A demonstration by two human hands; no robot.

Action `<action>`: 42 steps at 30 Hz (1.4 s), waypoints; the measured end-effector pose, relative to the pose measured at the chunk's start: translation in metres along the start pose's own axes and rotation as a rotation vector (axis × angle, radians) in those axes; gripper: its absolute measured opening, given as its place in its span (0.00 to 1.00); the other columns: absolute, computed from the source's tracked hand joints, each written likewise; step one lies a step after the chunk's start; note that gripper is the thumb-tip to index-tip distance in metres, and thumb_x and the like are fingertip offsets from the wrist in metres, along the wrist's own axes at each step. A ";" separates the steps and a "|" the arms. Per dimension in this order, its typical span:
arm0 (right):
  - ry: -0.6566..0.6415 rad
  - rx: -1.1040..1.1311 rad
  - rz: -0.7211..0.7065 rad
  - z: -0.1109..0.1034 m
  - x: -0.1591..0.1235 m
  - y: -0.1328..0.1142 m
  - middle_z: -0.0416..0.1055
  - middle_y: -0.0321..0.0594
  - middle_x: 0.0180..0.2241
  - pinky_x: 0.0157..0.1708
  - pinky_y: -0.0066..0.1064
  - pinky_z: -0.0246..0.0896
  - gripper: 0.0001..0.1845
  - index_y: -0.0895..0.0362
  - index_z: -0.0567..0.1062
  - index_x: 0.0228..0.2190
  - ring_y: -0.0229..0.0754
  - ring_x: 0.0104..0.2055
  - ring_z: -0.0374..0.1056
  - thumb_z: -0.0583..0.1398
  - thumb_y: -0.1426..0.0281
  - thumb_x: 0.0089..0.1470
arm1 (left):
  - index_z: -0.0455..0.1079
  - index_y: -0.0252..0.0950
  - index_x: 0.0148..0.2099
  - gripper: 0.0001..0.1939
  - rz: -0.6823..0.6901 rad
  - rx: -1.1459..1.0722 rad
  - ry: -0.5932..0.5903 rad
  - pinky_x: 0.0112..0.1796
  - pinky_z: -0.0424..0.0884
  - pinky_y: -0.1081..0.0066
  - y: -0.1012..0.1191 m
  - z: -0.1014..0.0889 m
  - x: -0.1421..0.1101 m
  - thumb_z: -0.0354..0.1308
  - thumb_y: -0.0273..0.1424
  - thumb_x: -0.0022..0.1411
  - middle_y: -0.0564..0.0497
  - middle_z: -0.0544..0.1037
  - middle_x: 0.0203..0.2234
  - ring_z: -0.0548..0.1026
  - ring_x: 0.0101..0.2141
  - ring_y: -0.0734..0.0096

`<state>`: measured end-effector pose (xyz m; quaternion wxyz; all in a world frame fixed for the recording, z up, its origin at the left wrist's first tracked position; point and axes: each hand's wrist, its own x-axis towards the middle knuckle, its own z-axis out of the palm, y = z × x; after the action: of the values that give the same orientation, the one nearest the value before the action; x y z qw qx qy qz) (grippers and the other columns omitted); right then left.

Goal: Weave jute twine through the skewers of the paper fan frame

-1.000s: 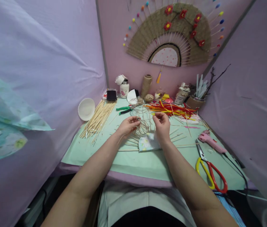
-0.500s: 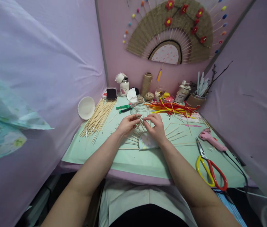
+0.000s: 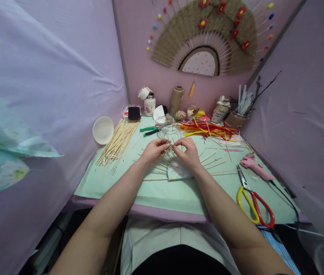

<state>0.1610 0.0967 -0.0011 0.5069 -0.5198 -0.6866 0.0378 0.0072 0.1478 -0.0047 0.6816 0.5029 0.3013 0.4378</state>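
My left hand (image 3: 154, 149) and my right hand (image 3: 187, 151) meet over the middle of the table, fingertips pinched a little apart. Between them runs a thin strand that looks like twine, at the upper ends of the middle sticks. Those thin wooden sticks (image 3: 158, 167) spread like a fan from a half-round floral cloth piece (image 3: 176, 170) lying flat. My right hand and wrist cover part of the cloth and some sticks. Loose loops of twine (image 3: 166, 131) lie just beyond my fingers.
Loose sticks (image 3: 119, 143) and green-handled pliers (image 3: 149, 130) lie left. Red and yellow strips (image 3: 208, 130) lie behind. Scissors (image 3: 246, 187) and a pink glue gun (image 3: 255, 168) with its cord are right. A twine spool (image 3: 177, 101) stands at the back, below a hanging fan (image 3: 164, 49).
Both hands stay over the same sticks, with only slight finger movement. The whole view has shifted slightly.
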 end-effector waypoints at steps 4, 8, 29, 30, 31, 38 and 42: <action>-0.041 -0.001 0.013 0.001 0.000 -0.001 0.72 0.38 0.31 0.44 0.38 0.55 0.02 0.54 0.72 0.26 0.44 0.40 0.64 0.60 0.71 0.49 | 0.74 0.32 0.36 0.17 0.024 0.110 -0.023 0.24 0.54 0.75 -0.004 -0.003 0.003 0.69 0.36 0.43 0.55 0.71 0.22 0.61 0.20 0.82; -0.054 0.011 0.034 0.001 0.000 -0.001 0.72 0.38 0.30 0.43 0.38 0.56 0.04 0.54 0.71 0.24 0.44 0.39 0.64 0.59 0.71 0.49 | 0.74 0.31 0.34 0.14 0.064 0.218 -0.005 0.27 0.59 0.74 -0.002 -0.001 0.002 0.66 0.34 0.45 0.54 0.72 0.24 0.66 0.24 0.78; -0.121 0.668 0.452 0.000 0.005 0.002 0.69 0.35 0.27 0.38 0.32 0.61 0.11 0.56 0.70 0.31 0.37 0.32 0.67 0.63 0.63 0.46 | 0.65 0.34 0.28 0.04 -0.089 0.046 0.020 0.29 0.65 0.74 0.011 0.011 -0.009 0.53 0.23 0.44 0.54 0.69 0.17 0.69 0.22 0.76; -0.119 0.668 0.459 0.000 0.005 0.001 0.69 0.35 0.27 0.38 0.32 0.61 0.11 0.56 0.70 0.31 0.38 0.32 0.66 0.63 0.63 0.46 | 0.66 0.34 0.27 0.04 -0.079 0.043 0.024 0.29 0.65 0.74 0.012 0.011 -0.009 0.53 0.23 0.44 0.53 0.70 0.19 0.69 0.23 0.76; -0.117 0.662 0.460 0.000 0.005 0.001 0.69 0.35 0.27 0.39 0.33 0.61 0.11 0.56 0.71 0.31 0.38 0.32 0.66 0.62 0.62 0.46 | 0.66 0.33 0.27 0.03 -0.074 0.037 0.019 0.29 0.65 0.74 0.012 0.011 -0.009 0.53 0.23 0.45 0.52 0.71 0.20 0.69 0.24 0.76; -0.116 0.650 0.446 0.000 0.004 0.002 0.70 0.35 0.28 0.37 0.31 0.61 0.14 0.55 0.71 0.31 0.37 0.32 0.66 0.63 0.58 0.47 | 0.66 0.34 0.28 0.11 -0.108 0.105 -0.016 0.23 0.60 0.74 0.008 0.010 -0.009 0.60 0.36 0.53 0.51 0.71 0.19 0.66 0.19 0.78; -0.154 0.612 0.523 0.001 0.003 0.005 0.67 0.33 0.21 0.27 0.29 0.56 0.22 0.55 0.73 0.30 0.35 0.24 0.60 0.58 0.48 0.51 | 0.64 0.35 0.28 0.15 -0.068 0.125 -0.019 0.22 0.57 0.75 0.004 0.007 -0.006 0.63 0.40 0.51 0.54 0.70 0.17 0.65 0.18 0.79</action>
<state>0.1638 0.1017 -0.0027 0.5585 -0.4977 -0.5245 0.4066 0.0091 0.1397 0.0009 0.6661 0.5382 0.3384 0.3901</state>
